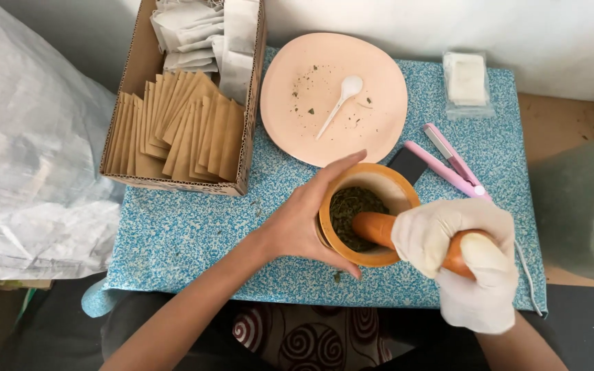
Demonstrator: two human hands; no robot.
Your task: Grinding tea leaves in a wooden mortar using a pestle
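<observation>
A wooden mortar (pixel 388 184) stands on the blue speckled table (pixel 173 233), with dark green dried leaves (pixel 352 206) inside. My bare left hand (pixel 304 220) wraps around the mortar's left side and steadies it. My right hand (pixel 465 257), in a white glove, grips an orange-brown wooden pestle (pixel 374 228) whose tip rests in the leaves.
A pale pink plate (pixel 372 130) with a white plastic spoon (pixel 342 99) and leaf crumbs lies behind the mortar. A cardboard box (pixel 132 69) of brown and white sachets sits at back left. A pink hair-straightener-like sealer (pixel 448 165) and a small clear packet (pixel 467 81) are at right. A plastic sack (pixel 29 158) lies left.
</observation>
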